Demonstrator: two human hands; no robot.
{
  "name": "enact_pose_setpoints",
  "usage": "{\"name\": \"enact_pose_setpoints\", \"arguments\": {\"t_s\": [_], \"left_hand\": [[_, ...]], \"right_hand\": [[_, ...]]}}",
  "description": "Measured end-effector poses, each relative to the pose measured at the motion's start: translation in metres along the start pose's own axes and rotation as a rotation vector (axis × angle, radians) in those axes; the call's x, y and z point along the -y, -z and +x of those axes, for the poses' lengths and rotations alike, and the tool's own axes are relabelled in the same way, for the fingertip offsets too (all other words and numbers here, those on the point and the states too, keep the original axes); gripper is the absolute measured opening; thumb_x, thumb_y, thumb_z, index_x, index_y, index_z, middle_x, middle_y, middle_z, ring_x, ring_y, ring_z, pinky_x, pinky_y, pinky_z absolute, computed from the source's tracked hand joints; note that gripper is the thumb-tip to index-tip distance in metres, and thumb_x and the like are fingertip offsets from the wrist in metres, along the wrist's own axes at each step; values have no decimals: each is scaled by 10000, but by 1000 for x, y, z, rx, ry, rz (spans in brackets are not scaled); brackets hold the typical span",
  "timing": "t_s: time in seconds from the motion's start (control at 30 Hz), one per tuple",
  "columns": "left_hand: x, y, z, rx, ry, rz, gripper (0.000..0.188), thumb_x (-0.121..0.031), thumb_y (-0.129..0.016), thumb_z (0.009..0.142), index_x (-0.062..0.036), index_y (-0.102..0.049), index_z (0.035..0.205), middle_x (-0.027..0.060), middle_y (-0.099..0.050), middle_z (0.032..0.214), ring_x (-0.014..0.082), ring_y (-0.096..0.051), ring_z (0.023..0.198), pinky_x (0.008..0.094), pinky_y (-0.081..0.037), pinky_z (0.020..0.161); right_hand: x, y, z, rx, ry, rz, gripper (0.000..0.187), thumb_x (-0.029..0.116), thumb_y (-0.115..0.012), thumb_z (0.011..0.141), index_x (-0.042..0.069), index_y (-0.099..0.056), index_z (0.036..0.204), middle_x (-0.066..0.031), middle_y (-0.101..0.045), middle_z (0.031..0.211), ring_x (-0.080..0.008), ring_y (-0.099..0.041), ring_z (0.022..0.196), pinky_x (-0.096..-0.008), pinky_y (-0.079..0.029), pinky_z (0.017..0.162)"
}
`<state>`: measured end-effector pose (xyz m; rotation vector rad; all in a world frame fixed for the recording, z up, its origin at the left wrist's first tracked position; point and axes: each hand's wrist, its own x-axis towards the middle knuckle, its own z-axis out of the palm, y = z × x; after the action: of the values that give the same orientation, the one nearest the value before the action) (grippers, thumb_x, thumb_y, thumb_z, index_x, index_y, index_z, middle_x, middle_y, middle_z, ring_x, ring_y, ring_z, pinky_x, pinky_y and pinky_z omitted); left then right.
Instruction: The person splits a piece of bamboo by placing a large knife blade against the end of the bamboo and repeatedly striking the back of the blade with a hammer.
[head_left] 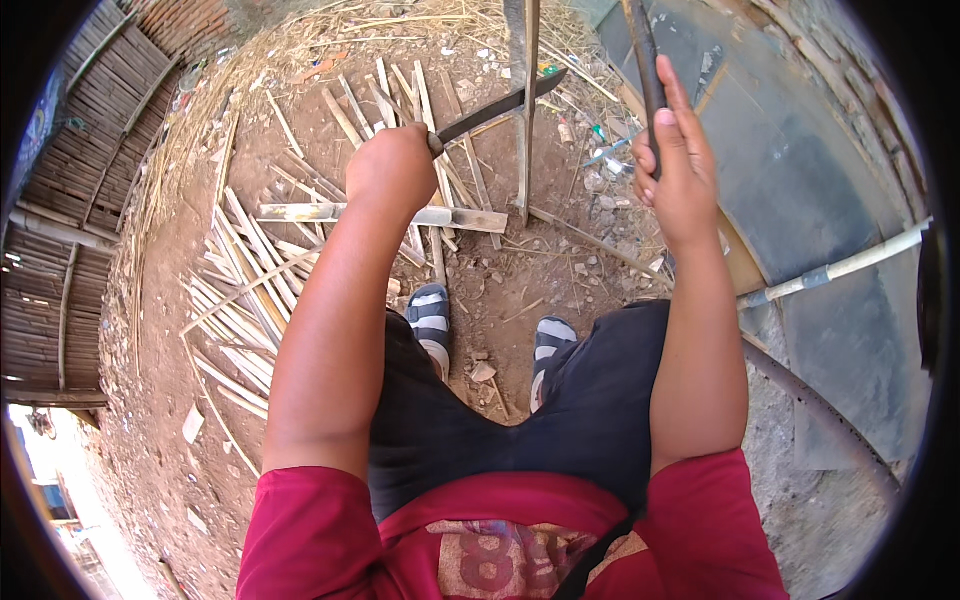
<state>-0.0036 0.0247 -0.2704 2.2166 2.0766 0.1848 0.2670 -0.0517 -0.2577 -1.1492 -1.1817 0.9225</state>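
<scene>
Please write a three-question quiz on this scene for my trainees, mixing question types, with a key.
1. Multiple choice: What does the left hand grip?
A) a knife with a long, dark metal blade
B) a round yellow plastic bucket
C) a coil of thick blue rope

2. True or false: The right hand is empty.

3. Fill in: The large heap of pale, narrow strips lies to the ____ of the striped grey-and-white footwear.

Key:
1. A
2. False; it holds a slender dark stick.
3. left
</scene>
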Motion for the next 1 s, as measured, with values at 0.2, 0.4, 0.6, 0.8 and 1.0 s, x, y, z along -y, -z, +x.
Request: {"name": "enact_pose_setpoints", "arguments": {"t_s": [0.2, 0.4, 0.6, 0.8, 1.0], "left_hand": [[1, 6, 2, 9, -10, 11, 236, -175, -576, 952, -121, -724, 1127, 167, -743, 1071, 356, -718, 1004, 471, -573, 854], [-1, 2, 0, 19, 9, 24, 249, -143, -581, 942, -131, -718, 1151, 157, -745, 1076, 348, -718, 1017, 462, -579, 850], [0, 4, 5, 22, 13, 18, 240, -159, -577, 959, -146, -718, 1152, 151, -744, 1073, 348, -717, 1010, 463, -574, 853], [-9, 3, -2, 19, 2, 20, 232, -177, -573, 962, -147, -720, 1139, 162, -742, 1067, 355, -715, 1005, 463, -572, 855], [-1, 2, 0, 18, -1, 32, 232, -165, -567, 959, -143, -720, 1132, 171, -740, 1066, 356, -715, 1004, 463, -572, 857]], "right_hand": [[-19, 0, 12, 41, -151, -191, 450, 280, -451, 1103, 296, -454, 1553, 61, -445, 730, -44, -381, 586, -219, -390, 534], [-6, 7, 2, 26, -7, -16, 434, 286, -454, 1101, 245, -492, 1532, 11, -590, 879, -89, -464, 654, -267, -498, 718], [-24, 2, 1, 59, -145, -329, 426, 270, -453, 1099, 248, -512, 1521, 31, -487, 782, -80, -440, 657, -264, -462, 675], [-2, 3, 2, 10, -3, -148, 417, 251, -456, 1094, 270, -535, 1503, 47, -457, 763, -66, -451, 682, -249, -454, 678], [2, -12, -1, -4, -109, -263, 428, 285, -476, 1089, 272, -519, 1514, 37, -496, 784, -65, -453, 690, -250, -452, 683]]}}
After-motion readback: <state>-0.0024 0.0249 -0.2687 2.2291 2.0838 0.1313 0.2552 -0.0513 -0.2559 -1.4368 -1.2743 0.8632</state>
